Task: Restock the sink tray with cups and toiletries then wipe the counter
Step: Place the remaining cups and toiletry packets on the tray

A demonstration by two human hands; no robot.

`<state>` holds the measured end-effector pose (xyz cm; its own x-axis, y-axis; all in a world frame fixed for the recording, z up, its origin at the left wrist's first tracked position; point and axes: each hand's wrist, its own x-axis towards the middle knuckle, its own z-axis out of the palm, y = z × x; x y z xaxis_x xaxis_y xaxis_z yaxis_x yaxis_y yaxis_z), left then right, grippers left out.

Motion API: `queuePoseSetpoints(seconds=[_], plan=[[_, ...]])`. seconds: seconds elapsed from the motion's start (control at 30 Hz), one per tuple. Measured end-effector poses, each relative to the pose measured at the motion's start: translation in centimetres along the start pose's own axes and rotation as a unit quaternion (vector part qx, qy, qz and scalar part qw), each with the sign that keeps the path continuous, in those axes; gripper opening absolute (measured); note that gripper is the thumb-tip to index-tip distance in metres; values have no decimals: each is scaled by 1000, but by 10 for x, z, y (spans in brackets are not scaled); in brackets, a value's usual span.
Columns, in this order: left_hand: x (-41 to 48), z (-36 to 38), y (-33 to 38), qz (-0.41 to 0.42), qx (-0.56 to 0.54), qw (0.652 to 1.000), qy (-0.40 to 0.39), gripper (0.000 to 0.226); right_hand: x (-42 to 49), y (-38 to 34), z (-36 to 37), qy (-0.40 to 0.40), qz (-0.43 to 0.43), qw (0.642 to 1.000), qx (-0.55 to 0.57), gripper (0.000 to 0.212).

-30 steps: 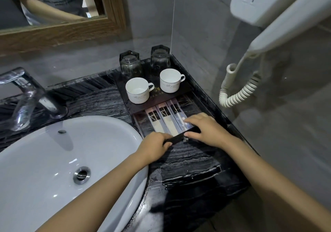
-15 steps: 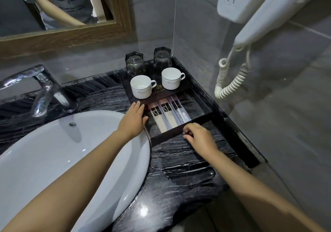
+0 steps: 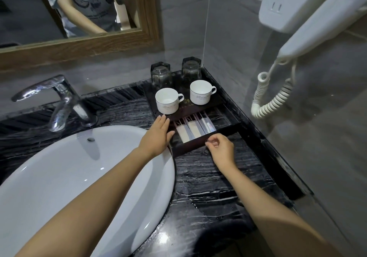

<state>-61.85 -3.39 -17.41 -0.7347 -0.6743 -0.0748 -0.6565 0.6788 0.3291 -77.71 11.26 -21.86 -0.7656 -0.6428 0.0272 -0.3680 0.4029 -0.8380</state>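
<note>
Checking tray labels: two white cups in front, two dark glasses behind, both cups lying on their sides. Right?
Not quite. In the head view both white cups stand upright, mouths up. The rest holds: they sit in front of the two dark glasses.

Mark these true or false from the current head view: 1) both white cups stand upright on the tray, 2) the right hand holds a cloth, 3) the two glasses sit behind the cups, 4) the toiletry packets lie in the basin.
1) Both white cups stand upright on the tray. True.
2) The right hand holds a cloth. False: no cloth shows; its fingers are at the tray's front edge.
3) The two glasses sit behind the cups. True.
4) The toiletry packets lie in the basin. False: they lie side by side in the tray's front compartment.
</note>
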Motion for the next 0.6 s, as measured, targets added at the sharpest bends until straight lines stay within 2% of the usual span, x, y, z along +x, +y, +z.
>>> queuePoseSetpoints(seconds=[0.37, 0.6], plan=[[-1, 3, -5, 22, -1, 1000, 11, 65, 47, -20, 27, -16, -22, 999, -35, 5], [-3, 17, -4, 23, 138, 990, 21, 78, 65, -32, 38, -28, -25, 997, -66, 6]])
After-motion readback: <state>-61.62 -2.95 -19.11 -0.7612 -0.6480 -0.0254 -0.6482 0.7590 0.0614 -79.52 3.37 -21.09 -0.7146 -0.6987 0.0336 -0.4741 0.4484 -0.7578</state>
